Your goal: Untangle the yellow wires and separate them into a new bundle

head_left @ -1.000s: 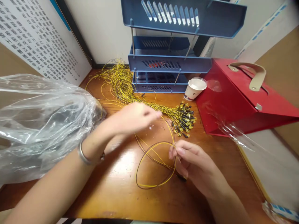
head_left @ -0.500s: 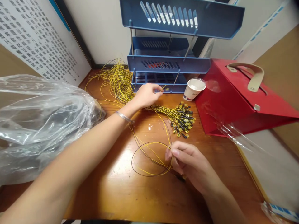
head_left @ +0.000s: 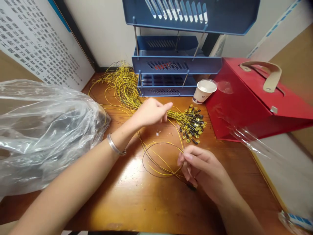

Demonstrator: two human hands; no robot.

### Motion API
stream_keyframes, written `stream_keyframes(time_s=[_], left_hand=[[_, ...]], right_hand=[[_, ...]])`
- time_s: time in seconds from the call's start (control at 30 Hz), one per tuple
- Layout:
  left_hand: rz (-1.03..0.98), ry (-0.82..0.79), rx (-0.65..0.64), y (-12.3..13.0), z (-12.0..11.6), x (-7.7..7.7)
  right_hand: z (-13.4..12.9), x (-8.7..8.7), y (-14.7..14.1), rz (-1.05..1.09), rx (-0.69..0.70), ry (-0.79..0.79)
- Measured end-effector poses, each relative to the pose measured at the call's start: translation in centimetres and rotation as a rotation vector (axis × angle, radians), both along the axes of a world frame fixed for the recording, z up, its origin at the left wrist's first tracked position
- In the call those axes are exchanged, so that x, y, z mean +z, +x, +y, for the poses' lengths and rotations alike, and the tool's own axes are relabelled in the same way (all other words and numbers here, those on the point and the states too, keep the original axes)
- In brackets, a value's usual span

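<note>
My right hand (head_left: 202, 166) is closed on a thin yellow-and-black wire (head_left: 156, 143), pinched between thumb and fingers. The wire lies in loose loops to the left of that hand, over the table. A small black end piece (head_left: 191, 186) shows just below its fingers. Above and to the left, my left hand (head_left: 154, 112) hovers over a bundle of similar wires (head_left: 176, 115), its thumb stretched out to the right and apart from the bent fingers. Nothing shows in it. The bundle ends at the right in a cluster of black-and-gold connectors (head_left: 194, 125).
Behind the bundle stands a blue tiered tray rack (head_left: 176, 67). A paper cup (head_left: 204, 91) and a red box with a beige handle (head_left: 244, 98) are at the right. On the left, a clear plastic bag (head_left: 49, 137) covers part of the wooden table (head_left: 137, 209).
My left hand has come down towards me from near the rack; its thumb and fingers have parted from the wire they pinched. My right hand keeps its pinch, shifted slightly right.
</note>
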State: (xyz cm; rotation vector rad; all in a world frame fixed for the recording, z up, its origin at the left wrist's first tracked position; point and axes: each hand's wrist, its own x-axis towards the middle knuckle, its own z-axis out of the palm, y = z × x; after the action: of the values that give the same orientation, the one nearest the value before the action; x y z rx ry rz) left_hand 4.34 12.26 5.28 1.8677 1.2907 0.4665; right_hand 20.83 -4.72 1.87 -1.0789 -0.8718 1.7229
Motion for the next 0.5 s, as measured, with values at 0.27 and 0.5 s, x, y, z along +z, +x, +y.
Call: stream_keyframes(time_s=[0.27, 0.5], left_hand=[[-0.303, -0.425, 0.213, 1.0, -0.4, -3.1], [-0.542, -0.501, 0.434, 0.7, 3.0, -3.4]], right_hand=[[-1.6, 1.4, -0.3, -0.116, 0.019, 0.053], [-4.9, 3.5, 3.5, -0.398, 0.244, 0.350]])
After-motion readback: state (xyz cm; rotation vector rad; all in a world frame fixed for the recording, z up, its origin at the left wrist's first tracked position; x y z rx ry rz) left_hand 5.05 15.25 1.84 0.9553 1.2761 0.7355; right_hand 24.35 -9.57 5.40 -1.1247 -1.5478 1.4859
